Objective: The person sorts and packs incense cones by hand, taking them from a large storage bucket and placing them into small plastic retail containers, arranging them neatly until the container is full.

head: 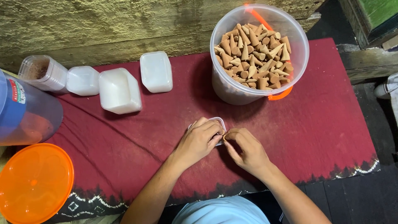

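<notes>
**Filling a small clear box with brown cones**

I look down on the dark red cloth (323, 137) that covers the work surface, with a patterned edge near me. On it, the biggest thing is the clear bucket (232, 89) at the upper right, one of its kind, heaped with brown cones (255, 54) too many to count. At the far left I see one large blue-tinted jar (25, 112) and, below it, one orange lid (35, 182) lying flat.

Along the back stand four small clear containers: three turned-over white-looking ones (119, 91) in a row and one on its side (43, 72) with brown matter inside.

A fifth small clear box (219, 121) sits at the middle of the cloth, mostly hidden under my hands. My left hand (199, 141) is curled over it, fingers closed on its rim. My right hand (248, 151) pinches a single cone (224, 136) at the box's edge, thumb and forefinger together on it.

I judge the work barely begun: the bucket is nearly full, and I cannot tell how full this box is.
</notes>
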